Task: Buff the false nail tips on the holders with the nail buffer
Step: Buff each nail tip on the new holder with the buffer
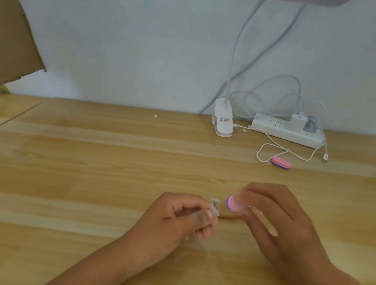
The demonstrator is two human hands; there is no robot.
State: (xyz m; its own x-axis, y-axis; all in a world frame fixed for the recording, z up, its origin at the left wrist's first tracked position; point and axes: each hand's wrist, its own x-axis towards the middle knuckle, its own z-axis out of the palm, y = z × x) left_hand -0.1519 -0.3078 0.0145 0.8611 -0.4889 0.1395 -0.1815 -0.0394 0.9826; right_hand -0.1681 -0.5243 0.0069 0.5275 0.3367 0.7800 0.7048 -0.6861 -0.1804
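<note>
Two bare forearms reach in from the bottom edge over a wooden surface [81, 175]. The left hand [178, 218] is curled, with thumb and fingers pinching a small pale holder [214, 201] whose top end points up and to the right. Any nail tip on it is too small and blurred to make out for certain. The right hand [274, 224], itself blurred, grasps a pink-and-purple buffer [235, 204] between thumb and fingers. Its rounded end is aimed at the holder — just beside it, with a narrow gap showing, not plainly touching.

Judging by this, the buffing step is in hand, between strokes or about to begin. The next move seems to call for laying the buffer's face on the tip and stroking lightly while the left hand steadies the holder — too much pressure could knock the tip loose.

A second buffer [281, 163] lies well apart at the back, near a power strip [285, 132].
</note>
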